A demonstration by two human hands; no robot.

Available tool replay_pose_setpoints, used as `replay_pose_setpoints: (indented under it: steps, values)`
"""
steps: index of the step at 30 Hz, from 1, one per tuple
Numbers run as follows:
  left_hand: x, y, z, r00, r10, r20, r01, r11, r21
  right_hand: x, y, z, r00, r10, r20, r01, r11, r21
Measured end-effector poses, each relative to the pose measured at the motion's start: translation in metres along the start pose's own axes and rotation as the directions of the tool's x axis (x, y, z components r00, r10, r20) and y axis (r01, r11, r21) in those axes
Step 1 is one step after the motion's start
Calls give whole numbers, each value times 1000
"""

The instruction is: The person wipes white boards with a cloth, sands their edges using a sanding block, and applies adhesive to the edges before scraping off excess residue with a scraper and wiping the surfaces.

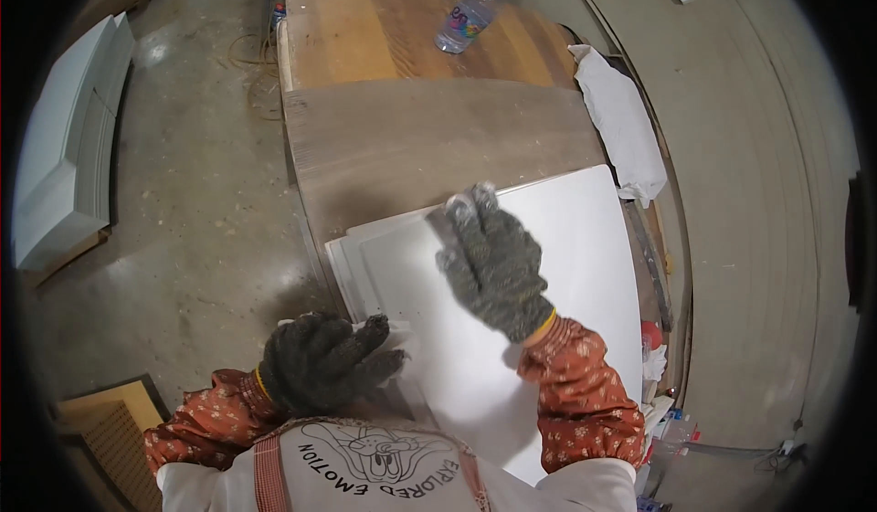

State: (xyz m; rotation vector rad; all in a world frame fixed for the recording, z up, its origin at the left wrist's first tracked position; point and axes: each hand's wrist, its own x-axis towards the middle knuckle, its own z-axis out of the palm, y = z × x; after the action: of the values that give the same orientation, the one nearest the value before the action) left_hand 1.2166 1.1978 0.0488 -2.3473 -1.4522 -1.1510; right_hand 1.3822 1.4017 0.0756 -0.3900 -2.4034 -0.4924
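Observation:
White flat panels [585, 238] lie stacked on the worktable, their left edges slightly offset. Over the upper part of the top panel is my right hand [498, 265] in a dark grey knitted glove, its fingertips whitened. Its fingers press together on a flat grey-brown piece [442, 227], mostly hidden by the glove, so its kind is unclear. My left hand [329, 361], gloved alike, is at the near left corner of the stack with its fingers apart. Beside those fingers is something whitish and thin [402, 343], perhaps film or cloth, partly covered by the hand.
The wooden worktable [438, 119] extends away from me, with a plastic bottle [470, 19] lying at its far end. A white wrapped bundle [621, 124] is along the right edge. More white panels [73, 137] are stacked on the left floor, and a brown tray-like box [114, 439] is lower left.

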Motion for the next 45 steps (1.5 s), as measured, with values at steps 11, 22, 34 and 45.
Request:
replay_pose_setpoints:
  steps: [11,22,34,45]
  values:
    - [-11,2,-9,983,-138,119,141,990,-14,-46,58,-48,585,591,555,-416,807,-420]
    - [-13,4,-9,985,-124,120,132,990,-58,-34,93,-51,644,551,531,-224,799,-558]
    - [-42,-11,-1,981,-160,107,157,987,37,-2,8,-19,640,392,661,-437,893,-106]
    - [-43,-4,12,994,8,108,12,983,-184,46,-64,-14,794,-57,605,63,998,11]
